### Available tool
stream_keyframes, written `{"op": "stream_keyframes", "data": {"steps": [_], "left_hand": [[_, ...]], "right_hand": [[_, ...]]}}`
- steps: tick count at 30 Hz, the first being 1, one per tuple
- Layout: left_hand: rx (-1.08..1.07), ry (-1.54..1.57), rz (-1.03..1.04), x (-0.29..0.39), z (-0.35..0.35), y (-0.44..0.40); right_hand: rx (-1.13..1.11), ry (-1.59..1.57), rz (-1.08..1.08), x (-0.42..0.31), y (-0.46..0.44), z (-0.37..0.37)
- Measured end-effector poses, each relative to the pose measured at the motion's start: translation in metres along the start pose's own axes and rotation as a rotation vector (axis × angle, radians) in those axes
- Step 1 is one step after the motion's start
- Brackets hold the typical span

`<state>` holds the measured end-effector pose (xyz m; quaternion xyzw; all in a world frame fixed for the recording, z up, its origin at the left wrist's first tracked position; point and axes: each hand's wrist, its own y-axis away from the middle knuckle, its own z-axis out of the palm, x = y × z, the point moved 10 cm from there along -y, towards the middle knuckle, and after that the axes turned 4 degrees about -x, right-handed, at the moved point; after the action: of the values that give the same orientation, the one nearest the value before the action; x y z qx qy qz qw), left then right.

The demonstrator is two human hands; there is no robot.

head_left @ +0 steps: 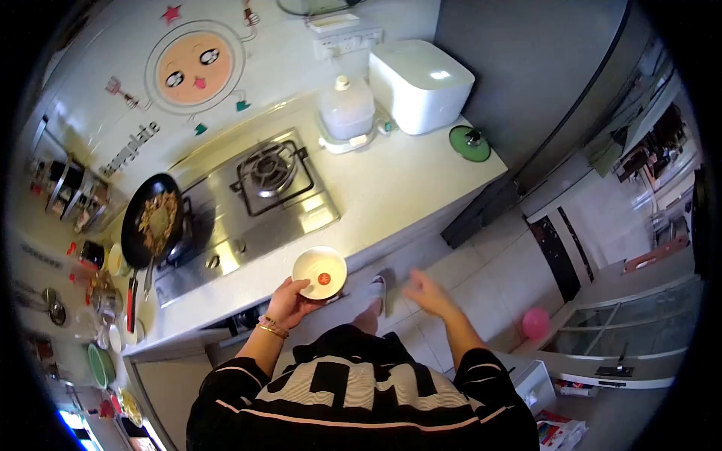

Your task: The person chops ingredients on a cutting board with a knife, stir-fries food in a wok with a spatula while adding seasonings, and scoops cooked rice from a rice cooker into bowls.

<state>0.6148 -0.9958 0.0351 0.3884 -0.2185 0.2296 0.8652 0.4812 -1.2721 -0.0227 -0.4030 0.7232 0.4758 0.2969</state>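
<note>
My left hand [286, 303], with bracelets at the wrist, grips the near left rim of a white bowl [306, 264]. The bowl has a red mark at its bottom and is held just off the counter's front edge. My right hand [429, 293] is raised over the floor to the right of the bowl, away from it; it is blurred, and its finger pose is unclear. A black pan [133, 239] with browned food [159, 222] rests on the left burner of the steel gas stove [226, 233].
The right burner [268, 170] bears no pan. Behind are a lidded container [347, 113] and a white box appliance [421, 86]; a green lid [469, 143] lies at the counter's right end. Jars and dishes crowd the left. A drawer [538, 387] stands open at lower right.
</note>
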Motion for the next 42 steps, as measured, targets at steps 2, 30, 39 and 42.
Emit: {"op": "stream_keyframes", "data": {"steps": [2,30,39,42], "left_hand": [[-0.038,-0.068,-0.032,0.003,0.032,-0.044],[0.512,0.187,0.039,-0.049,0.188,-0.275],[0.601,0.253,0.261,-0.068,0.173,-0.293],[0.657,0.158,0.148,-0.066,0.182,-0.278]], "right_hand": [[0.308,0.477,-0.226,-0.079,-0.023,-0.087],[0.812,0.74,-0.904,-0.189,-0.265,-0.41],[0.725,0.562,-0.903,-0.186,-0.286,-0.413],[0.769,0.635,-1.008,-0.19,-0.27,-0.411]]}}
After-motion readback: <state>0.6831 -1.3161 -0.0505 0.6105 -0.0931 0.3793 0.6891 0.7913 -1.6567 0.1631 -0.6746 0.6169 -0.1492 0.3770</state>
